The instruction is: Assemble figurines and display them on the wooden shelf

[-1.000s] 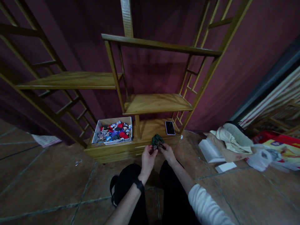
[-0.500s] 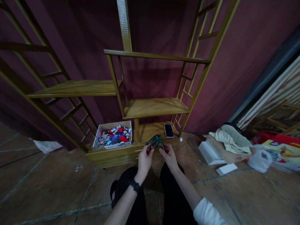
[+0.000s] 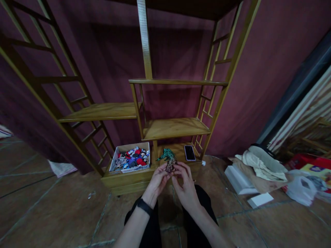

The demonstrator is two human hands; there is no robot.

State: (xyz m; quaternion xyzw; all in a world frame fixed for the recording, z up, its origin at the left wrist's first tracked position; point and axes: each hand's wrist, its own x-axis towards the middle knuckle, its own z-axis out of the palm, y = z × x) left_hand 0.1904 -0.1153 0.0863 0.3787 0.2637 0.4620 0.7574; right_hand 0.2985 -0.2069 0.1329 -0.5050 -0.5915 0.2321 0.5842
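Both my hands meet in front of me, above my knees. My left hand [image 3: 158, 179], with a black band on its wrist, pinches the lower end of a small green and brown figure [image 3: 168, 157]. My right hand [image 3: 184, 182] is curled beside it, with its fingertips at the base of the same figure. The figure is held up in front of the bottom board of a wooden shelf unit [image 3: 173, 127].
A white box of small colourful items [image 3: 130, 160] and a phone [image 3: 189, 153] lie on the shelf unit's bottom board. At the right, on the tiled floor, lie white boxes [image 3: 239, 180], cloth [image 3: 261, 163] and a plastic bag [image 3: 301, 187]. Paper [image 3: 61, 168] lies at the left.
The view has tilted upward and shifted. My hands have raised the figure slightly and brought it closer together between the fingers.
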